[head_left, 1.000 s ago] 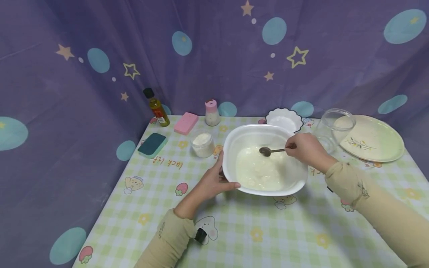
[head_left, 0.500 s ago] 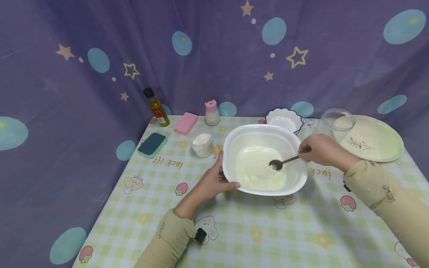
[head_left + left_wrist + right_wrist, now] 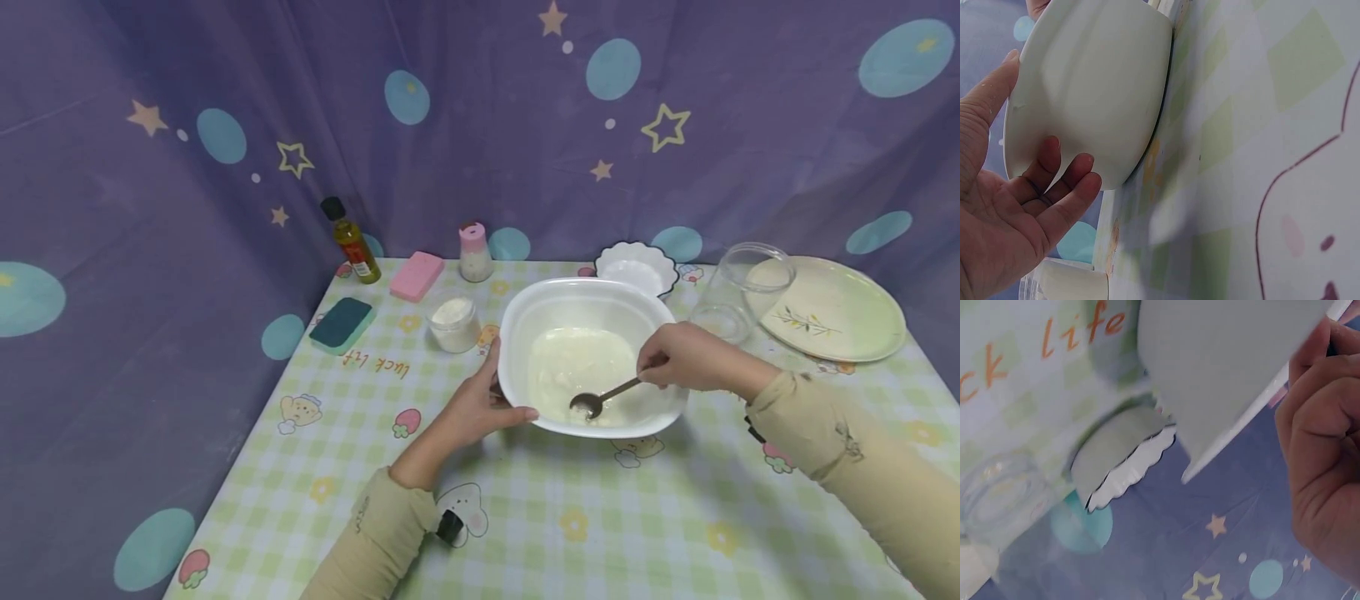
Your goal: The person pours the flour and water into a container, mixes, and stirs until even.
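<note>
Right hand (image 3: 688, 357) pinching the spoon (image 3: 596, 403), left hand (image 3: 478, 404) gripping the bowl (image 3: 577, 302), I'd say brisk stirring might slop mixture (image 3: 573, 358) over.

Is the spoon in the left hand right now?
No, the right hand holds the spoon, while the left hand holds the bowl.

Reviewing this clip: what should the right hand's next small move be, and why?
Probably sweep the spoon toward the far side of the white basin: the right hand holds its handle, its bowl sits in the pale contents by the near wall, and the left hand steadies the basin.
</note>
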Tool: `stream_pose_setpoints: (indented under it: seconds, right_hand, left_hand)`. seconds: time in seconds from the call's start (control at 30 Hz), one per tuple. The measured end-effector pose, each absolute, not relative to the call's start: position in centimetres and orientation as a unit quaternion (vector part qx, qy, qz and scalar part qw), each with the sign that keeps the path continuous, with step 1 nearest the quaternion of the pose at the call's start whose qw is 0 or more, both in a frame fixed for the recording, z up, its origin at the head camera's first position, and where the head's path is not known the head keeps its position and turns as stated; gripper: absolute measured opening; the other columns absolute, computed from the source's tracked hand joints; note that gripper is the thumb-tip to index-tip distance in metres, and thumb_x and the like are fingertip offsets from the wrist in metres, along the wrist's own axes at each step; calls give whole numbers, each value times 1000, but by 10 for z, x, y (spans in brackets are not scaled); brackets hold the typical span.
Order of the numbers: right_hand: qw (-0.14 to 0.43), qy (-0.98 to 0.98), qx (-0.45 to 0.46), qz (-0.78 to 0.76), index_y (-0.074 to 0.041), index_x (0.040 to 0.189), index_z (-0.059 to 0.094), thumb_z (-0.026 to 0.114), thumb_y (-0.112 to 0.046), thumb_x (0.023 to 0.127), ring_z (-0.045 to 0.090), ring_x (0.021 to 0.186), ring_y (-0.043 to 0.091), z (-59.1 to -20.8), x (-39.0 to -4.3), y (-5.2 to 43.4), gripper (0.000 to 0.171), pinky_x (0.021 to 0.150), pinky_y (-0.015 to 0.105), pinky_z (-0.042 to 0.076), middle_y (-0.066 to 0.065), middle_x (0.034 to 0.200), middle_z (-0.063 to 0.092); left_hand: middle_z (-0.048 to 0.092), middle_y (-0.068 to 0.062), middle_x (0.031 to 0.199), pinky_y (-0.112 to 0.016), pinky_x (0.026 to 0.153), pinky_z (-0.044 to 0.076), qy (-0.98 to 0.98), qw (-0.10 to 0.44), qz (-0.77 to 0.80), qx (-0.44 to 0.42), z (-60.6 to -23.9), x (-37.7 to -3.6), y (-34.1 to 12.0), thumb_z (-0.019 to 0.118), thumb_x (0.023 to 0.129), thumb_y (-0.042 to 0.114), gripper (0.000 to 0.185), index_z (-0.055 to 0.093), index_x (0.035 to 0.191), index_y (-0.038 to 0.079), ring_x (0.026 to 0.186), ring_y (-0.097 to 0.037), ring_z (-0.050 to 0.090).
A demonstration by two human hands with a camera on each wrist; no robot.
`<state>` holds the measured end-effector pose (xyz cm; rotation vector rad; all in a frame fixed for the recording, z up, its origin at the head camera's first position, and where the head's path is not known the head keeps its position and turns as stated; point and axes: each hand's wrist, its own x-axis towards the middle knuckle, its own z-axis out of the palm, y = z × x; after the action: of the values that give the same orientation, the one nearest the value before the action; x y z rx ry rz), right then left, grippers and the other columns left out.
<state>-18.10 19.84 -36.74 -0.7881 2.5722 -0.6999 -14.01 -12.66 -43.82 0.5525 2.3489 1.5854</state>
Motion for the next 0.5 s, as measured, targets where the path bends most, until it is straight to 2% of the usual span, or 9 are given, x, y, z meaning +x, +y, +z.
stream_pose_setpoints:
  seconds: [0.13,0.37,0.5]
  right_hand:
    - [171,905,-289,-262,-14,75,72,69,-7,87,53,56,8,-375,-180,188,15,55,27,47,-8,61,60]
    - [94,907,-302,-279,-13,75,75,70,-4,85,49,58,7,-390,-180,171,13,58,27,43,-11,61,60]
    - [73,913,-281,-285,-10,78,76,71,-5,85,50,59,7,-395,-182,165,10,58,27,43,-10,64,63]
  left_hand:
    - [61,-20,128,-39,89,53,805,128,548,190,-438,-140,-127,84,79,20,119,-6,158,24,110,-28,63]
    - [60,-21,129,-40,90,52,797,130,556,197,-439,-142,-127,83,79,16,119,-6,158,24,112,-29,62]
    - [60,-20,128,-41,90,52,796,130,556,198,-439,-142,-127,83,79,17,119,-6,158,23,111,-28,63]
